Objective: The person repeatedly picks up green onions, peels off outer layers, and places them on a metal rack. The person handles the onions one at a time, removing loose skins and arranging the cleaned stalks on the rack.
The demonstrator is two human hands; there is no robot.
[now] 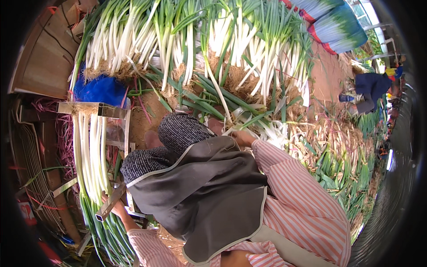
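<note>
My left hand [116,205] reaches beside the square metal tube of a metal rack [111,202], its fingers at the stalks of a bundle of green onions [91,150] lying lengthwise on the rack. The bundle's roots are at the top, against a flat metal end bar; its green leaves hang down at the bottom. My right hand [243,138] is by my knee, close to the root end of a single green onion [217,85] that slants upward. Its fingers are partly hidden, so its grip is not plain. Loose peeled leaves [275,133] lie beside it.
Rows of green onions [126,43] lie ahead, roots towards me. A blue plastic bag [98,88] sits behind the rack, pink twine [66,143] at its left. Leaf waste [343,160] is heaped on the right. Another person [370,88] is at the far right.
</note>
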